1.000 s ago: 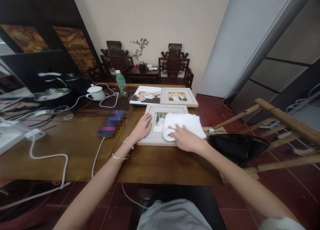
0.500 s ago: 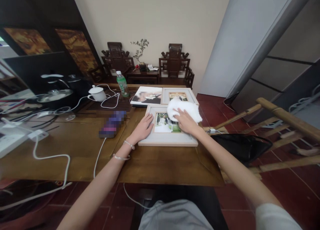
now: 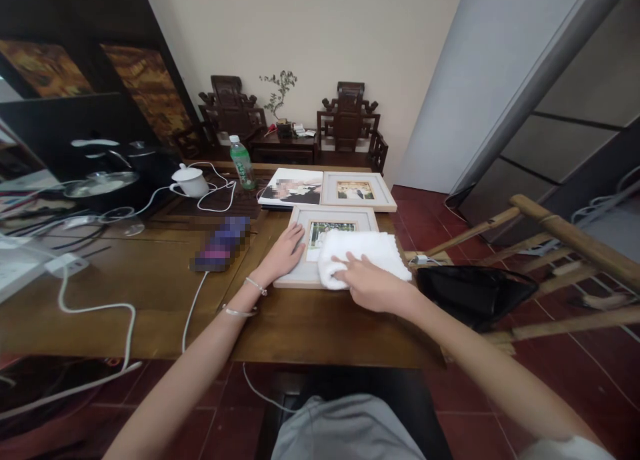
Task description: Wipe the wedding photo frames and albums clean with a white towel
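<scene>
A pale picture frame [image 3: 295,271] lies flat on the wooden table, with a photo [image 3: 333,230] in its middle. My left hand [image 3: 283,252] rests on the frame's left border, fingers stretched out, holding nothing. Under my right hand [image 3: 370,283] is a folded white towel [image 3: 383,250]; the fingers grip and press it onto the lower right part of the frame. The towel hides that corner and part of the photo. Just behind lie a second picture frame [image 3: 385,193] and a white-covered photo album or print [image 3: 274,180], side by side.
To the left are a phone [image 3: 220,245] on a white cable, a lidded white cup [image 3: 191,181], a green-labelled bottle [image 3: 242,163] and a power strip [image 3: 20,267]. A bamboo chair [image 3: 575,237] with a black bag [image 3: 475,293] stands right of the table [image 3: 315,330].
My right hand has drawn the towel toward me, from the frame's upper right to its lower right. The frame behind is now uncovered. My left hand stays on the left border.
</scene>
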